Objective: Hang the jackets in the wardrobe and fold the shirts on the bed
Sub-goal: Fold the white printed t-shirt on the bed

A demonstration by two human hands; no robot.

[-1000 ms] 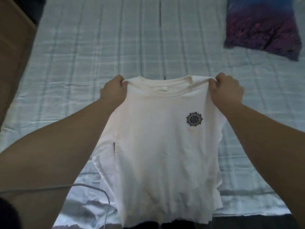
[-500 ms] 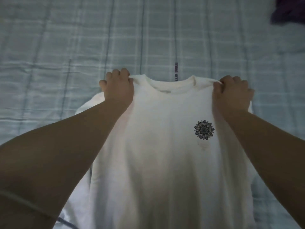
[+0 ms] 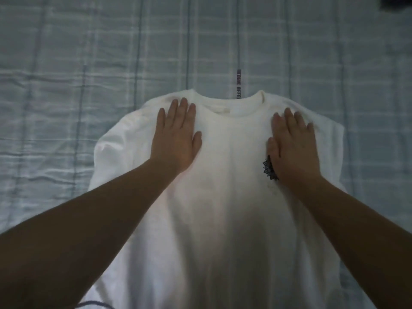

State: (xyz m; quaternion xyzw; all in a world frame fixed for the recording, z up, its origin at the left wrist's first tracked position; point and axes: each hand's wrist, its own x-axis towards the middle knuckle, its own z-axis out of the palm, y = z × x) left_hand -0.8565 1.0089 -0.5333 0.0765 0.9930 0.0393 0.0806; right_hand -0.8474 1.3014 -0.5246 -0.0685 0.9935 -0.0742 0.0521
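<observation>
— Any writing to read?
— One narrow dark strip of lettering (image 3: 238,85) on the checked bedsheet (image 3: 66,85), running far to near just beyond the collar. It is in capital letters, but they are too blurred to make words of. The strip's near end slips behind the neckline.
— And on the white shirt (image 3: 223,197) itself?
— Only a dark round emblem (image 3: 268,169) on the chest at the right. The right hand (image 3: 289,143) covers more than half of it (just the left edge of pointed petals shows).
— Where does the shirt lie?
— Spread front up on the bedsheet, in the middle of the view, with the collar at the far end. The hem is cut off by the near edge, and the forearms hide part of each side.
— The hands?
— Both lie flat with straight fingers, grasping nothing. The left hand (image 3: 176,139) presses the chest left of the collar, and the right hand presses right of it.
— Anything else?
— A dark cloth (image 3: 399,3) in the far right corner, mostly out of frame, so I cannot tell what it is. A thin cord (image 3: 93,305) curves along the near left edge.
</observation>
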